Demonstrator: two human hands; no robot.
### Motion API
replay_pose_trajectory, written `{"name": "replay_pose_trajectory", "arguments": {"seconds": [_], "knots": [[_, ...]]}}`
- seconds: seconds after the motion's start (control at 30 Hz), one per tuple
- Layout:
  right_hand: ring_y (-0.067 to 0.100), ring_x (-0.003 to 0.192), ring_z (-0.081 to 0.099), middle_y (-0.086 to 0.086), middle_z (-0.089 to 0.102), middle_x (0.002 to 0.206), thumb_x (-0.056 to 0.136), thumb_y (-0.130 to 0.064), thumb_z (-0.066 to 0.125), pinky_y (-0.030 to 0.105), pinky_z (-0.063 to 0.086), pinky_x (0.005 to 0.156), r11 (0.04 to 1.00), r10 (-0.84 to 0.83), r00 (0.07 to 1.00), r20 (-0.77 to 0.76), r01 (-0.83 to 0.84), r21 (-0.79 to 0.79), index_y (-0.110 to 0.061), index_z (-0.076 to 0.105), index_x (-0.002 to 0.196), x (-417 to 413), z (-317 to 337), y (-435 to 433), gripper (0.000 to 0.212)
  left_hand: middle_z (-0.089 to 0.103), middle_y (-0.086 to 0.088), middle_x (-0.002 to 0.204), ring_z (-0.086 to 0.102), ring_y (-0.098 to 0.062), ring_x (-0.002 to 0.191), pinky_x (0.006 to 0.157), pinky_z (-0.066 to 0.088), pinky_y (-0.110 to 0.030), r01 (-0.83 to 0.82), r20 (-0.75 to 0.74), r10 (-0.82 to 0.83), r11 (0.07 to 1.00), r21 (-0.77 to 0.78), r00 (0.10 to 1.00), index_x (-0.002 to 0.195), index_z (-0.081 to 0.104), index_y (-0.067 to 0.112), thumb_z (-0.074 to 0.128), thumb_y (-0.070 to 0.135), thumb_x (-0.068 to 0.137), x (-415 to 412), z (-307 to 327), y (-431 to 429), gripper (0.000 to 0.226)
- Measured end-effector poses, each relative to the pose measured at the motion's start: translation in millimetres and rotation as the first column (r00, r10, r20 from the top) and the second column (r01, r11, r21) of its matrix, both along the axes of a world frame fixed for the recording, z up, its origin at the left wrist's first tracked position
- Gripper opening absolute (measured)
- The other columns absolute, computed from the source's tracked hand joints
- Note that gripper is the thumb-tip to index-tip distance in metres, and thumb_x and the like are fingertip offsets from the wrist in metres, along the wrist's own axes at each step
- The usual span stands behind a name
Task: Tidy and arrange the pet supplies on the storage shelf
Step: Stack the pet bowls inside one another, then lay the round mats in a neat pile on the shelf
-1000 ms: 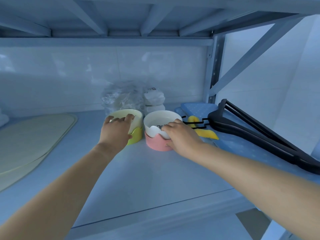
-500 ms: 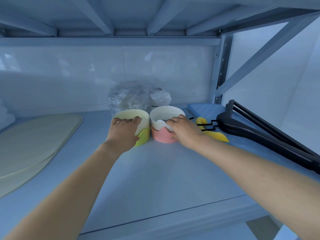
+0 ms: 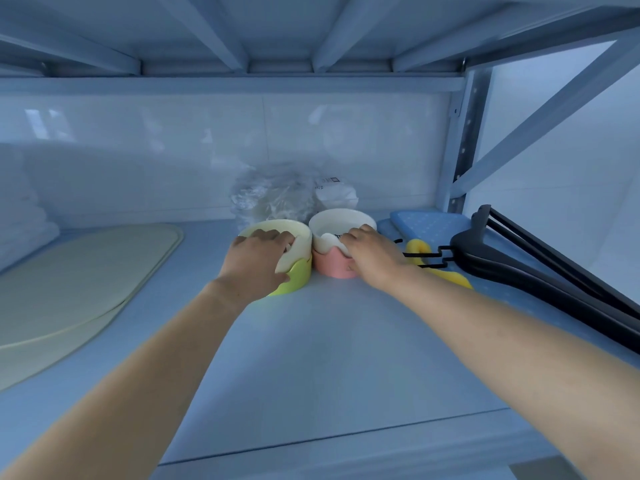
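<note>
Two pet bowls stand side by side and touching, toward the back of the shelf board [image 3: 311, 358]. The left bowl [image 3: 299, 271] is cream with a green base; my left hand [image 3: 258, 259] wraps its near rim. The right bowl [image 3: 332, 266] is white with a pink base; my right hand [image 3: 372, 256] grips its near right rim. Both bowls rest on the board. Behind them lie a clear plastic bag [image 3: 273, 199] and a white packet [image 3: 334, 195] against the back wall.
A cream mat [image 3: 79, 282] lies flat at the left, with folded white towels [image 3: 24, 220] behind it. At the right a blue dotted mat [image 3: 429, 221] carries a yellow toy [image 3: 420, 251] and black hangers [image 3: 519, 268]. A shelf post [image 3: 462, 143] stands at the back right.
Both hands have stayed on the bowls. The two bowls have slid a little further back toward the plastic bag, and now touch each other.
</note>
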State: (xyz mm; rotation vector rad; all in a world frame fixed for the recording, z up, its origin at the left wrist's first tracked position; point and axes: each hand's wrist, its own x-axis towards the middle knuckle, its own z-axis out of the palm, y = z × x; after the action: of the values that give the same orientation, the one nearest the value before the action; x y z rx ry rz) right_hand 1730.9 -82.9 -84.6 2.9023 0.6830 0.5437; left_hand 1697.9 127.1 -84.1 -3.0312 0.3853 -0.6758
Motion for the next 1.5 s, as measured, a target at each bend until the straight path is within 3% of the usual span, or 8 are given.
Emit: {"name": "replay_pose_trajectory", "arguments": {"seconds": [0.2, 0.33, 0.53, 0.63, 0.73, 0.83, 1.03, 1.5], "knots": [[0.022, 0.121, 0.037, 0.003, 0.041, 0.130, 0.084, -0.016, 0.062, 0.030, 0.040, 0.084, 0.993, 0.090, 0.989, 0.116, -0.098, 0.063, -0.014, 0.034, 0.137, -14, -3, -5, 0.060, 0.046, 0.007, 0.130, 0.041, -0.018, 0.121, 0.092, 0.035, -0.033, -0.007, 0.098, 0.016, 0.996, -0.094, 0.995, 0.131, 0.043, 0.027, 0.069, 0.037, 0.079, -14, -5, 3, 0.059], [0.021, 0.123, 0.037, 0.002, 0.041, 0.131, 0.087, -0.028, 0.061, 0.041, 0.045, 0.091, 0.960, 0.208, 0.976, 0.071, -0.218, 0.179, -0.017, 0.039, 0.133, -31, 2, 4, 0.053, 0.044, 0.008, 0.129, 0.042, -0.017, 0.117, 0.083, 0.037, -0.029, -0.027, 0.131, 0.049, 0.986, -0.162, 0.990, 0.129, 0.046, 0.027, 0.068, 0.030, 0.080, -27, -6, 3, 0.054], [0.017, 0.119, 0.039, -0.003, 0.041, 0.128, 0.086, -0.031, 0.062, 0.028, 0.022, 0.065, 0.929, 0.313, 0.945, 0.092, -0.325, 0.177, -0.020, 0.044, 0.128, -45, -1, 31, 0.048, 0.037, 0.009, 0.134, 0.042, -0.016, 0.119, 0.074, 0.043, -0.030, -0.099, 0.115, 0.127, 0.970, -0.220, 0.985, 0.131, 0.041, 0.027, 0.068, 0.025, 0.081, -47, -10, 15, 0.057], [0.019, 0.119, 0.039, -0.003, 0.040, 0.130, 0.087, -0.028, 0.062, 0.029, 0.041, 0.074, 0.897, 0.385, 0.920, 0.072, -0.391, 0.208, -0.020, 0.043, 0.130, -46, -1, 48, 0.048, 0.037, 0.010, 0.134, 0.043, -0.016, 0.119, 0.073, 0.046, -0.033, -0.148, 0.067, 0.169, 0.958, -0.244, 0.983, 0.131, 0.039, 0.030, 0.066, 0.028, 0.081, -62, -14, 25, 0.057], [0.018, 0.118, 0.040, -0.003, 0.041, 0.129, 0.087, -0.028, 0.062, 0.024, 0.038, 0.072, 0.854, 0.462, 0.885, 0.064, -0.463, 0.238, -0.019, 0.043, 0.130, -52, -1, 67, 0.047, 0.043, 0.011, 0.131, 0.046, -0.015, 0.117, 0.078, 0.047, -0.035, -0.207, 0.024, 0.219, 0.947, -0.245, 0.975, 0.129, 0.041, 0.033, 0.063, 0.033, 0.083, -79, -17, 43, 0.051], [0.018, 0.120, 0.040, -0.001, 0.041, 0.130, 0.089, -0.027, 0.060, 0.028, 0.038, 0.093, 0.812, 0.542, 0.840, 0.022, -0.530, 0.245, -0.016, 0.042, 0.132, -60, -3, 90, 0.048, 0.050, 0.015, 0.122, 0.051, -0.012, 0.110, 0.074, 0.046, -0.030, -0.254, -0.008, 0.262, 0.926, -0.279, 0.965, 0.120, 0.047, 0.037, 0.061, 0.035, 0.083, -99, -19, 64, 0.040], [0.020, 0.115, 0.047, 0.001, 0.051, 0.123, 0.092, -0.030, 0.054, 0.035, 0.042, 0.092, 0.727, 0.646, 0.763, -0.013, -0.609, 0.318, -0.014, 0.050, 0.125, -85, -9, 145, 0.037, 0.053, 0.023, 0.100, 0.056, -0.006, 0.097, 0.074, 0.051, -0.031, -0.305, -0.022, 0.314, 0.901, -0.309, 0.949, 0.109, 0.053, 0.040, 0.060, 0.037, 0.082, -146, -19, 111, 0.028], [0.002, 0.084, 0.048, -0.002, 0.063, 0.099, 0.086, -0.024, 0.063, 0.000, 0.031, 0.071, 0.515, 0.800, 0.595, -0.076, -0.617, 0.596, -0.016, 0.064, 0.100, -177, -25, 331, 0.017, 0.061, 0.026, 0.097, 0.054, 0.007, 0.089, 0.071, 0.033, -0.001, -0.335, -0.052, 0.356, 0.809, -0.482, 0.933, 0.100, 0.059, 0.038, 0.066, 0.031, 0.080, -280, -27, 287, 0.022]]}}
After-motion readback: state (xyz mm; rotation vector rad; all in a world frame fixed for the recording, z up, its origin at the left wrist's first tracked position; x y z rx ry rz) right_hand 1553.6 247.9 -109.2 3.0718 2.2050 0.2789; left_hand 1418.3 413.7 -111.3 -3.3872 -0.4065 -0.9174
